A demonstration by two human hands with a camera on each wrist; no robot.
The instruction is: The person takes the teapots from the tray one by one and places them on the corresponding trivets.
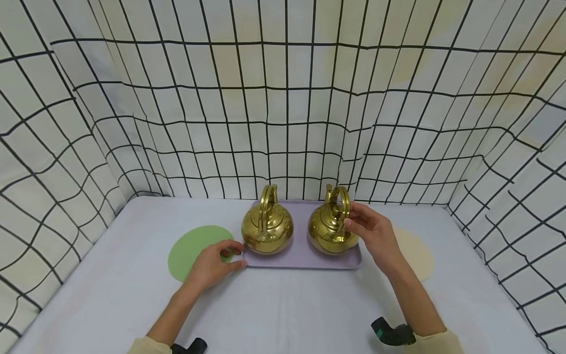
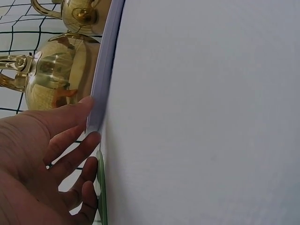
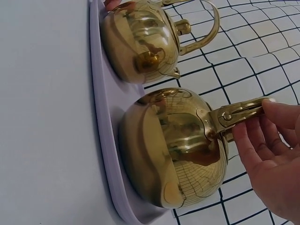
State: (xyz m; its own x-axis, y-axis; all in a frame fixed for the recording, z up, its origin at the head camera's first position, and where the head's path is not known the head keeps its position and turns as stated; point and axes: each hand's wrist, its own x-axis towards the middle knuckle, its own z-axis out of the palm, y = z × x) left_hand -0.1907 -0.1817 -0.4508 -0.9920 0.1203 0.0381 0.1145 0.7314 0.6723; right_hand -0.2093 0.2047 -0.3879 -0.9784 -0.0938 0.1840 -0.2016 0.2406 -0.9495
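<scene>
Two round brass kettles stand on a lilac tray (image 1: 300,261). My right hand (image 1: 376,238) is at the right kettle (image 1: 329,231), thumb and fingers on its upright handle (image 3: 243,112). In the right wrist view that kettle's base sits on or just above the tray; I cannot tell which. The left kettle (image 1: 267,231) stands upright, apart from the other. My left hand (image 1: 212,265) is at the tray's front left corner, thumb touching the rim (image 2: 101,89), fingers loosely bent beside it.
A green round mat (image 1: 185,250) lies left of the tray, partly behind the left hand. To the right is a cream round mat (image 1: 417,255), partly hidden by the right forearm. White cloth covers the table (image 1: 283,309). Black grid netting (image 1: 287,123) over white walls encloses three sides.
</scene>
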